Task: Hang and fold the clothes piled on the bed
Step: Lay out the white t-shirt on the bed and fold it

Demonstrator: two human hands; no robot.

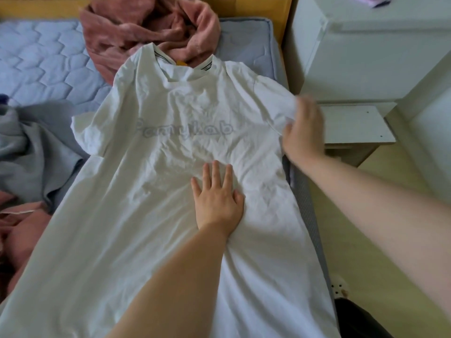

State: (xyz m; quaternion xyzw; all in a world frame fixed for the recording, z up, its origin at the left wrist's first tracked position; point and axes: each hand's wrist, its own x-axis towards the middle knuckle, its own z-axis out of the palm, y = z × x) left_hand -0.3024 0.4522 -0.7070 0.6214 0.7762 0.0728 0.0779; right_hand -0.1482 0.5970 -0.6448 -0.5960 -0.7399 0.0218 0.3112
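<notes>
Creased white cotton T-shirt [156, 181], flat

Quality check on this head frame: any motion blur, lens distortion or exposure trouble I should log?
Head view: the right hand is smeared by motion at the white T-shirt sleeve, so its grip is unclear; the left hand, flat on the shirt, is sharp. Wide-angle bending curves the mattress edge and the white cabinet. Light is soft and even, with faint shadows and no glare.

Left hand [218, 198] flat, fingers spread; right hand [302, 132] blurred, fingers curled.
</notes>
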